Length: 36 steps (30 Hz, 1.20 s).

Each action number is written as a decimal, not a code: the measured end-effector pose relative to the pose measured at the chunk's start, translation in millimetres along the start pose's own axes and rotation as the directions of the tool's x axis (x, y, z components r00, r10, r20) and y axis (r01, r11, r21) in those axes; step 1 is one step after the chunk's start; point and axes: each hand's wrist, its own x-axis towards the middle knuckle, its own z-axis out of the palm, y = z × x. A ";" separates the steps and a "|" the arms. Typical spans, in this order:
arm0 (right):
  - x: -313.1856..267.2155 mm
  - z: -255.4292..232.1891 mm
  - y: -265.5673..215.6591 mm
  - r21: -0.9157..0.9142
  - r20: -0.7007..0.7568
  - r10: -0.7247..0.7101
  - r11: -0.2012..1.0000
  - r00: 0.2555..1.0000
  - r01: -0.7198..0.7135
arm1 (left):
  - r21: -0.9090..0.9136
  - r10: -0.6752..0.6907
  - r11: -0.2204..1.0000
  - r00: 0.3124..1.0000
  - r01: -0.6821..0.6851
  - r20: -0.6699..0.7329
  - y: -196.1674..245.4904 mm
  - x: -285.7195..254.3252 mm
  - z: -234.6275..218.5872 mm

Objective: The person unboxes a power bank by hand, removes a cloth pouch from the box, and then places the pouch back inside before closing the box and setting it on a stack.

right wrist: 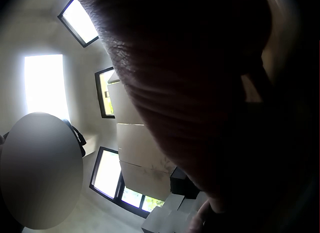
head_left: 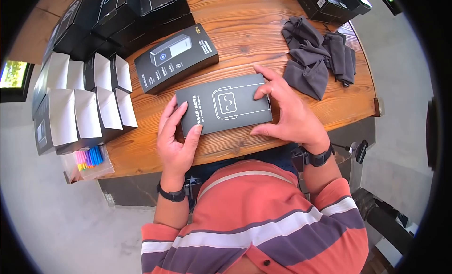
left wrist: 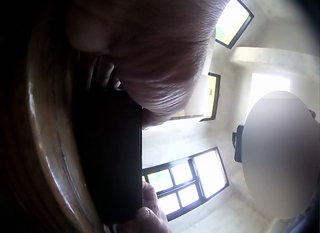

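A flat black box (head_left: 207, 104) with a white line drawing lies near the table's front edge, in front of the person. The left hand (head_left: 178, 137) grips its left end, thumb and fingertips on the top face. At its right end is the right hand (head_left: 299, 114), its fingers bent over the end and its thumb by the front side. In the left wrist view the left hand (left wrist: 145, 48) is beside the dark box (left wrist: 110, 153), with fingertips of the other hand at its far end. The right hand (right wrist: 175, 93) fills much of the dark right wrist view.
Behind lies a black box with a device picture (head_left: 176, 57). Open boxes with white flaps (head_left: 63, 116) stand at the left, larger black boxes (head_left: 113, 19) behind them. Dark cloth pouches (head_left: 308, 57) lie at the right, coloured sticks (head_left: 92, 157) at the front left corner.
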 end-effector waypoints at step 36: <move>24.1 -87.6 16.5 -0.097 -0.223 -0.048 0.995 0.974 0.027 | -0.602 -0.317 0.785 0.931 0.150 -0.182 -6.9 86.6 -63.1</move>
